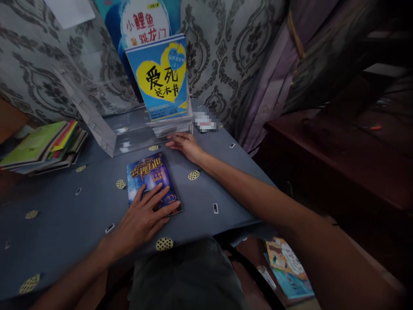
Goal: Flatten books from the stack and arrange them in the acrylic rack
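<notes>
My left hand (146,215) lies flat with spread fingers on a dark blue and purple book (146,170), whose cover has gold lettering and the number 22. Beyond it, my right hand (183,145) reaches to the front of a clear acrylic book stand (129,141). Its fingers are stretched out at the stand's lower edge; whether they touch it I cannot tell. In the stand's right end stands a blue book with a yellow heart (161,82). Behind that rises a taller blue book with red lettering (145,23).
A stack of thin books (45,146) sits at the left of the patterned tablecloth (87,232). A pale pixelated item (205,122) lies right of the stand. Patterned curtain (213,64) hangs behind. A dark red cabinet (322,159) stands at right; books (290,267) lie below the table.
</notes>
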Demonstrator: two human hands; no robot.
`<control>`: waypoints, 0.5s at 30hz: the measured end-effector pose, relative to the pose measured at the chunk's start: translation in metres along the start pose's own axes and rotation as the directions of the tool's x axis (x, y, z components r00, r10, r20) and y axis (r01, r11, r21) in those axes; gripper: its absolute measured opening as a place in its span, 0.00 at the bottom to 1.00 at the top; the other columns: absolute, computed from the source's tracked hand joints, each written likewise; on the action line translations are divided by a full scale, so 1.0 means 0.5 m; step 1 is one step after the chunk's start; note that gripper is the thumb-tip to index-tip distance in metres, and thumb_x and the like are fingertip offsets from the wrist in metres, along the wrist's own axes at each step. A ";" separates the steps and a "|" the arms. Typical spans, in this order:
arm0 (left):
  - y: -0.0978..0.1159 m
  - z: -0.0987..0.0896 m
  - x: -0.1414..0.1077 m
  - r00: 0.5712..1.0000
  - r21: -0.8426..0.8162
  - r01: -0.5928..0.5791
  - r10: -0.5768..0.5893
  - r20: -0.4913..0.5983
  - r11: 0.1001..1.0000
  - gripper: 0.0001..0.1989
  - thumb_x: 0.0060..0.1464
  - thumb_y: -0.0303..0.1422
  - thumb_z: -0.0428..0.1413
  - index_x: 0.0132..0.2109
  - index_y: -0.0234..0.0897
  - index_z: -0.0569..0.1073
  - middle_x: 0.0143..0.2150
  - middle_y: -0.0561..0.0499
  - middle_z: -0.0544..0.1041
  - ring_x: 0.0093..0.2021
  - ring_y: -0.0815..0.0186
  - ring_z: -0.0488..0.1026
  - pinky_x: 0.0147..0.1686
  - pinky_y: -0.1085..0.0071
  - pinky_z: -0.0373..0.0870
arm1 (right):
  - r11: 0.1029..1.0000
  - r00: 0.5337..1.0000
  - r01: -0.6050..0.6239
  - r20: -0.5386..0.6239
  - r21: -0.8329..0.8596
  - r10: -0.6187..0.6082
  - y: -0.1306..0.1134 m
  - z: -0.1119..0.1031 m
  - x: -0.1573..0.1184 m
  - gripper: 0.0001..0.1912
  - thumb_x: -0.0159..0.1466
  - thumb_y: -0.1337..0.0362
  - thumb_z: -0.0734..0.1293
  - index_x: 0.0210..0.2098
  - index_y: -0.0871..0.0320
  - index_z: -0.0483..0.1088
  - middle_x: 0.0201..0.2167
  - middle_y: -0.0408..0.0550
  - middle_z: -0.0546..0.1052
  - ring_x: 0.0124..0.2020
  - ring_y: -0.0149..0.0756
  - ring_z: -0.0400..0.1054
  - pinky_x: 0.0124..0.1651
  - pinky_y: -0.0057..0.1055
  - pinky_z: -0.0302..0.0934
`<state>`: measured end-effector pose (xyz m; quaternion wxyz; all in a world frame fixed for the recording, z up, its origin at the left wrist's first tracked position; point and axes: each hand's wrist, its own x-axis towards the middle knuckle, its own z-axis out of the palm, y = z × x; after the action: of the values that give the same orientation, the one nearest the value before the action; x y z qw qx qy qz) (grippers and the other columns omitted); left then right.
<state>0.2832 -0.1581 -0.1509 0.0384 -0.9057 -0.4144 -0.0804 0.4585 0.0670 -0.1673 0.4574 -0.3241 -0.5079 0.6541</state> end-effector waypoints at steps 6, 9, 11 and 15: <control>0.000 0.001 -0.001 1.000 0.011 -0.015 0.015 0.024 1.000 0.26 0.67 0.34 0.51 0.69 0.54 0.61 0.73 0.46 0.60 0.72 0.51 0.57 0.68 0.38 0.52 | 0.967 0.990 0.127 0.079 -0.221 -0.112 0.018 -0.003 0.004 0.09 0.68 0.66 0.63 0.39 0.57 0.76 0.31 0.45 0.83 0.39 0.34 0.78 0.52 0.34 0.70; -0.021 -0.005 -0.016 0.998 0.003 -0.031 0.031 0.048 0.999 0.27 0.67 0.30 0.51 0.69 0.55 0.61 0.72 0.47 0.62 0.72 0.51 0.57 0.68 0.38 0.52 | 0.894 0.974 0.224 0.129 -0.389 -0.188 0.023 -0.002 0.003 0.09 0.69 0.66 0.63 0.41 0.57 0.77 0.34 0.45 0.83 0.41 0.35 0.77 0.51 0.36 0.69; -0.047 -0.018 -0.036 0.996 -0.021 -0.046 0.048 0.072 0.999 0.28 0.66 0.27 0.50 0.69 0.57 0.62 0.71 0.50 0.64 0.72 0.53 0.57 0.68 0.39 0.52 | 0.837 0.962 0.271 0.163 -0.475 -0.219 0.020 -0.001 -0.002 0.11 0.69 0.67 0.62 0.43 0.57 0.77 0.35 0.46 0.83 0.42 0.36 0.77 0.52 0.37 0.68; -0.109 -0.066 -0.080 0.991 -0.082 -0.022 0.033 0.129 0.996 0.27 0.66 0.28 0.48 0.68 0.57 0.64 0.69 0.52 0.67 0.71 0.55 0.59 0.68 0.45 0.55 | 0.748 0.947 0.320 0.223 -0.582 -0.232 0.007 0.002 -0.015 0.12 0.70 0.67 0.62 0.43 0.57 0.78 0.38 0.48 0.83 0.43 0.37 0.77 0.51 0.37 0.66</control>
<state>0.2124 -0.1568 -0.1252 -0.0242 -0.9155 -0.3999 -0.0370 0.4593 0.0594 -0.1709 0.3841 -0.3300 -0.7638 0.4003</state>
